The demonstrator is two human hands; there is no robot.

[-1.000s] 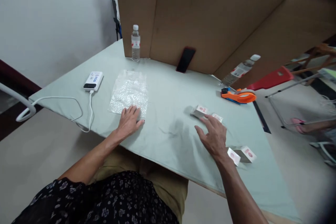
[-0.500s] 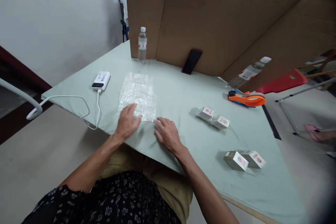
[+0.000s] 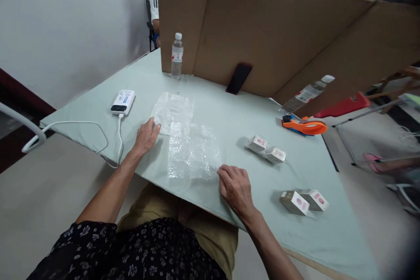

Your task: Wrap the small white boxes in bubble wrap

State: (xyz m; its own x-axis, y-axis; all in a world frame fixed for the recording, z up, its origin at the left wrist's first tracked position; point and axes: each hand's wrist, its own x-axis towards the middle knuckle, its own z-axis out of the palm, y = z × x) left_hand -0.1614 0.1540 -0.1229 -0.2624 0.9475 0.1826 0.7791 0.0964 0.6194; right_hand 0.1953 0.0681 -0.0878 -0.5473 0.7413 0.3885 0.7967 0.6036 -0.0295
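Two overlapping sheets of clear bubble wrap lie on the pale green tablecloth. The front bubble wrap sheet [image 3: 193, 153] is spread near the table edge and partly covers the rear bubble wrap sheet [image 3: 172, 107]. My right hand [image 3: 236, 188] has its fingers closed on the front sheet's right edge. At the rear sheet's left edge, my left hand [image 3: 147, 136] rests with thumb and fingers apart, palm down.
A wrapped pair of small white boxes [image 3: 265, 148] lies to the right, with more small boxes [image 3: 303, 201] nearer me. Behind are an orange tape dispenser [image 3: 306, 127], water bottles [image 3: 176, 57], and a phone [image 3: 239, 78] against a cardboard screen [image 3: 256, 26]. A corded power bank [image 3: 123, 101] sits left.
My right hand has drawn one bubble wrap sheet rightward and toward me, off the other. My left hand has shifted left to the rear sheet's edge.
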